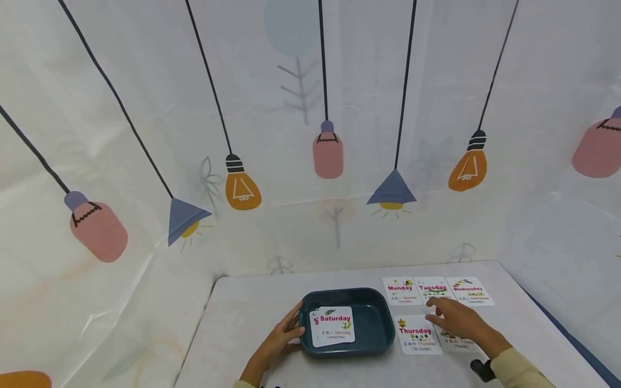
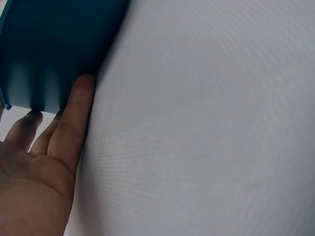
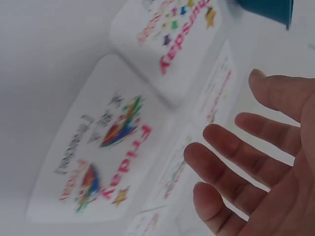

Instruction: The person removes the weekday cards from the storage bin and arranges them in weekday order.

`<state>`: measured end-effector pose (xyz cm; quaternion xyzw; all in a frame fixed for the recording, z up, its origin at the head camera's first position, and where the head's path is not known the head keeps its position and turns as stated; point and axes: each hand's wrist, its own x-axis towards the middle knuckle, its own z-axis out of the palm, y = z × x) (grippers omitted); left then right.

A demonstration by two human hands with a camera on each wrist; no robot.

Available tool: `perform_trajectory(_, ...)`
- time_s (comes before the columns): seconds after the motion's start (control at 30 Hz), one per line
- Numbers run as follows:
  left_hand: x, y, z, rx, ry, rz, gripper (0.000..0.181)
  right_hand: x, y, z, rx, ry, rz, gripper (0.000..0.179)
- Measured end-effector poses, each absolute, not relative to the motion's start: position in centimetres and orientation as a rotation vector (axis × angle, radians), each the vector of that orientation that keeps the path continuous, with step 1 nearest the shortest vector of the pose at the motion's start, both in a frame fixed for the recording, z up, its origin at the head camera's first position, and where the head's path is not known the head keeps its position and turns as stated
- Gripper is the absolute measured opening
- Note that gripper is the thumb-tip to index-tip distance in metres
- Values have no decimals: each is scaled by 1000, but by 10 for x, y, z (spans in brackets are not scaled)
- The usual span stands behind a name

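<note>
friday card [image 3: 93, 147] lies beside thursday card [image 1: 420, 335], wide right grip [image 1: 457, 318] hovering clear above, left grip [image 1: 281, 335] holding tray [image 1: 373, 328] by its edge.

Red print heads white, round-cornered cards: "Monday" [image 1: 401, 296], "Tuesday" [image 1: 430, 282] and "Wednesday" [image 1: 469, 295] beyond the right hand's fingers [image 3: 221, 169]; "Thursday" [image 1: 419, 337] to their left; "Friday" [image 3: 103, 142] below them; "Saturday" [image 1: 335, 327] right of the left hand's fingers [image 2: 73, 118]. Smaller grey print repeats "Monday", "Thursday" and "Saturday" on theirs.

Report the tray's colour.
The tray is dark teal, a deep blue-green; it shows best in the head view.
</note>
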<state>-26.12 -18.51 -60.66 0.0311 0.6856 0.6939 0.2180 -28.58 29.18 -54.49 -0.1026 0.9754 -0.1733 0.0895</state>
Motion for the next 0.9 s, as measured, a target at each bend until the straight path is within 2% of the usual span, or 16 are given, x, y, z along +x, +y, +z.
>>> perform_trajectory(0.33, -260, -185, -607, 88, 1883, 1926, 73, -298, 251, -527, -555, 2902, -658, 36)
perform_trajectory(0.57, -260, -184, -608, 92, 1881, 1931, 73, -306, 218, -509, -852, 2775, -823, 37)
perform_trajectory(0.9, -260, -184, -607, 89, 1877, 1937, 72, -322, 165, -518, -1025, 2714, -738, 43)
